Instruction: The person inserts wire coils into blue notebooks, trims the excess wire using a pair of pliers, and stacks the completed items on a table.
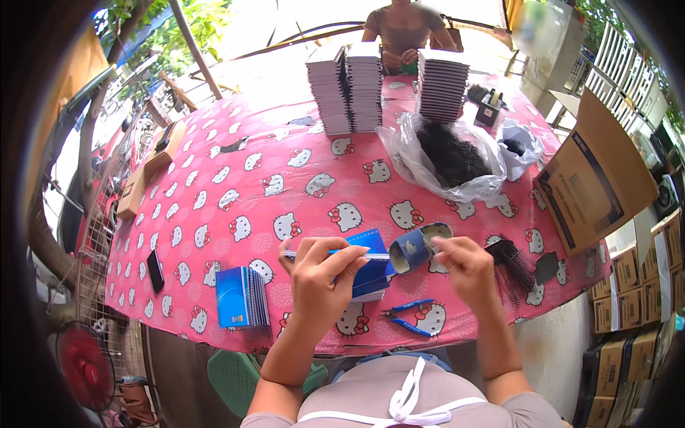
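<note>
My left hand (321, 267) grips a thin notebook (378, 255), held nearly edge-on above a small pile of blue-covered notebooks (372, 278). To its right, my right hand (467, 267) is raised with the fingers pinched together; whatever they hold is too small to make out. Beside those fingers lies a blue slipper-shaped thing (410, 250) with a pale inside. Blue-handled nippers (414, 319) rest on the table in front of the pile. A bundle of blue spiral notebooks (242, 296) sits to the left of my left hand.
Loose black binding coils (510, 264) lie at the right, below a plastic bag (407, 160) full of black coils. Tall notebook stacks (364, 89) stand at the back, before another person (403, 32). A phone (155, 271) is far left; an open cardboard box (596, 178) flanks the right edge.
</note>
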Demonstrator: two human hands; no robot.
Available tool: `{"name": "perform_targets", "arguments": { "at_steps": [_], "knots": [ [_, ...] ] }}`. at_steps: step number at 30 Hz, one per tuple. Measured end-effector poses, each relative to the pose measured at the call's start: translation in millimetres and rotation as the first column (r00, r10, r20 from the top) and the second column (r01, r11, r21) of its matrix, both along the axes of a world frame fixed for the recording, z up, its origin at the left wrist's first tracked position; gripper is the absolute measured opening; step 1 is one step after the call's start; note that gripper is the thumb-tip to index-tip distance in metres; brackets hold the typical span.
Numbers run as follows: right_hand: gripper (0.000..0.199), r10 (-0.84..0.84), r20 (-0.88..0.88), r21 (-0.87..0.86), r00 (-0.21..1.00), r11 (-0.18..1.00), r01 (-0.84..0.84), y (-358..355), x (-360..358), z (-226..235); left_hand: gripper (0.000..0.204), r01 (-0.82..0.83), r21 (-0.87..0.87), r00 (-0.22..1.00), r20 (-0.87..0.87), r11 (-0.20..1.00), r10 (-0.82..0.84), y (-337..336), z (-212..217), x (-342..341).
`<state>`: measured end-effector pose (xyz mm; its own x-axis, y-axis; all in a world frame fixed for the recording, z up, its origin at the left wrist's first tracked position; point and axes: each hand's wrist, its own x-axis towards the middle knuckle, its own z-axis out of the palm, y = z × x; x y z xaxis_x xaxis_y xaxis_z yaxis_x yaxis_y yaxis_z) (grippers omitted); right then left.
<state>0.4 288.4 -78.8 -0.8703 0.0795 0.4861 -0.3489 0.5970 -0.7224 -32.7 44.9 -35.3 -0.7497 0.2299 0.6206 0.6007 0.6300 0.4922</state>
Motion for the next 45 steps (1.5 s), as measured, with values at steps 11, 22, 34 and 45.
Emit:
{"name": "perform_targets", "arguments": {
  "at_steps": [11, 22, 34, 45],
  "knots": [
    [0.02, 0.346, -0.072, -0.004, 0.935, 0.938, -0.347, -32, -30, 51, 0.014, -0.027, 0.004, 1.0, -0.012, 1.0, 0.027, 3, -1, -1],
    [0.024, 0.406, -0.038, 0.253, 0.913, 0.888, -0.385, -32, -36, 52, 0.018, -0.031, 0.035, 0.999, -0.021, 0.999, 0.032, 0, 1, -3],
    [0.019, 0.384, 0.065, 0.319, 0.921, 0.867, -0.384, -31, -49, 60, 0.027, 0.003, 0.018, 1.0, 0.021, 1.0, -0.003, -11, -5, -3],
    [0.056, -0.016, 0.162, 0.648, 0.987, 0.756, -0.094, 80, -103, -144, 0.031, -0.031, 0.072, 0.997, -0.069, 0.997, 0.036, 1, -11, -10]
  ]
}}
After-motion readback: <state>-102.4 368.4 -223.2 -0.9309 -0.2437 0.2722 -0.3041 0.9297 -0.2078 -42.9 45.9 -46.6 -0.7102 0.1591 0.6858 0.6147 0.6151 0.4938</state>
